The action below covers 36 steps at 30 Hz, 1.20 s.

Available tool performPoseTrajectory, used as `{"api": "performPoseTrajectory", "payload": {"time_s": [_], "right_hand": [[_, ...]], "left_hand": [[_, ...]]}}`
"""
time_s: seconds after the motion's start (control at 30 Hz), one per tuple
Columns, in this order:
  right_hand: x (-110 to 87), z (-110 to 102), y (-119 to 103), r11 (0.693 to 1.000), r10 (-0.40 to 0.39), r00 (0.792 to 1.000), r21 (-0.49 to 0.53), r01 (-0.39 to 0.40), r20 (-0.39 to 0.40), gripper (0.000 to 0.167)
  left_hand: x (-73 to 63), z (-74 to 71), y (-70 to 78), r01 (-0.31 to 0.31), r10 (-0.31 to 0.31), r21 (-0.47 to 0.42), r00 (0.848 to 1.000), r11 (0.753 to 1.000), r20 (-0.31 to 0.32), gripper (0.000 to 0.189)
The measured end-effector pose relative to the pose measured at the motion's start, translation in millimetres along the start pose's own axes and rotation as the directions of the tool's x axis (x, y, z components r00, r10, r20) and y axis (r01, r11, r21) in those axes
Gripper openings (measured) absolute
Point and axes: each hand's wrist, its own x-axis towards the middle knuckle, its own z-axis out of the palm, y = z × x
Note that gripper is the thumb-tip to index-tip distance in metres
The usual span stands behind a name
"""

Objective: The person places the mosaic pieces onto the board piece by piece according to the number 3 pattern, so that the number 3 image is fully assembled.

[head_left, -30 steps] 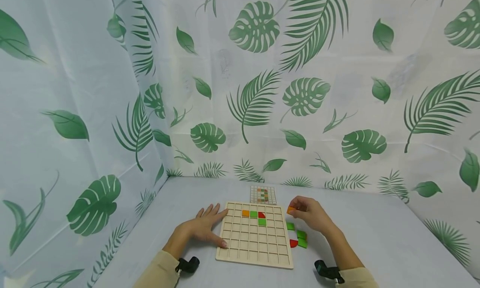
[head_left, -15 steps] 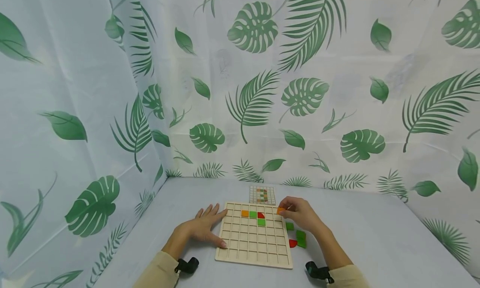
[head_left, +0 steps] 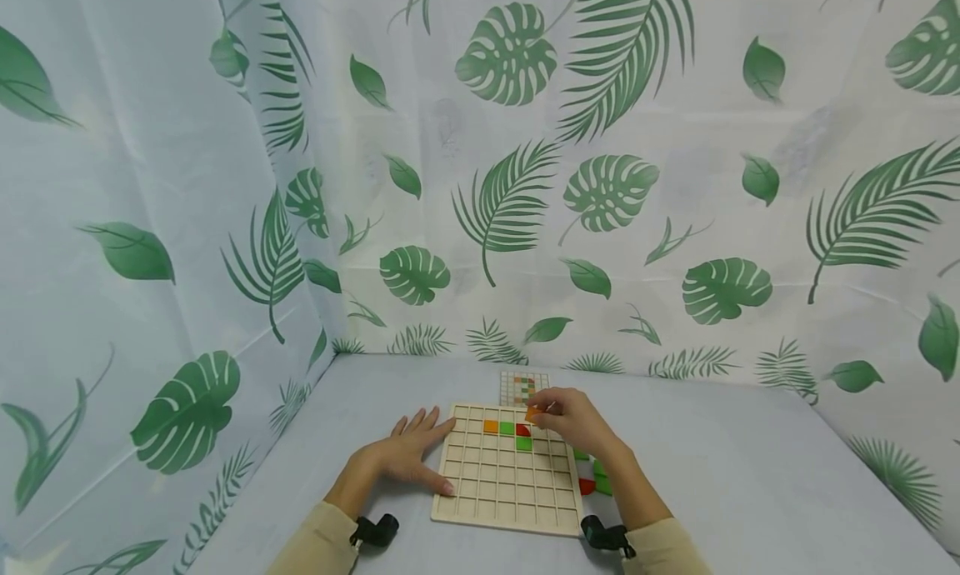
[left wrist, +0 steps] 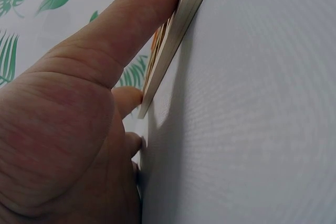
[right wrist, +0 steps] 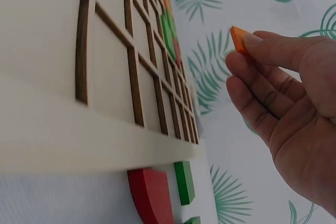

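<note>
A wooden grid board (head_left: 495,492) lies on the table, with an orange tile (head_left: 491,426), a green tile (head_left: 507,428) and a red rounded tile (head_left: 522,430) in one row and another green tile (head_left: 523,444) under the red one. My left hand (head_left: 408,454) rests spread along the board's left edge, its thumb on the rim. Above the board's far right part, my right hand (head_left: 573,421) pinches an orange tile (right wrist: 240,40) between thumb and fingers. In the right wrist view that tile is raised clear of the board.
Beside the board's right edge lie a loose red tile (head_left: 587,486) and several green tiles (head_left: 602,480), partly hidden by the right forearm. A small printed grid card (head_left: 517,385) lies just beyond the far edge. Leaf-patterned cloth (head_left: 480,183) hangs behind the table.
My right hand has carried the orange tile leftward, from beside the board's right edge to over its far part. The left hand and the tiles on the board stay put.
</note>
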Motion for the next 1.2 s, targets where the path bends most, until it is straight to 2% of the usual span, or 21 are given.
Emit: {"api": "performPoseTrajectory", "payload": {"time_s": [0.43,0.63,0.8,1.2], "right_hand": [[0.3,12.4,0.9,1.0,-0.003,0.999,-0.027,0.004,0.053,0.023],[0.8,16.5,2.6,0.999,0.015,0.997,-0.053,-0.011,0.074,0.015],[-0.3,16.8,1.6,0.997,0.002,0.995,-0.071,0.005,0.101,0.012],[-2.4,15.7,-4.1,0.997,0.011,0.991,-0.082,0.0,0.137,0.016]], "left_hand": [[1.6,1.0,-2.1,-0.003,0.003,-0.003,1.0,1.0,-0.001,0.122],[1.1,1.6,-1.8,-0.006,0.006,-0.002,1.0,1.0,0.0,0.122],[1.2,2.2,-3.1,-0.009,0.009,-0.003,1.0,1.0,0.003,0.122],[0.9,0.5,-2.8,-0.004,0.004,-0.005,1.0,1.0,0.002,0.122]]}}
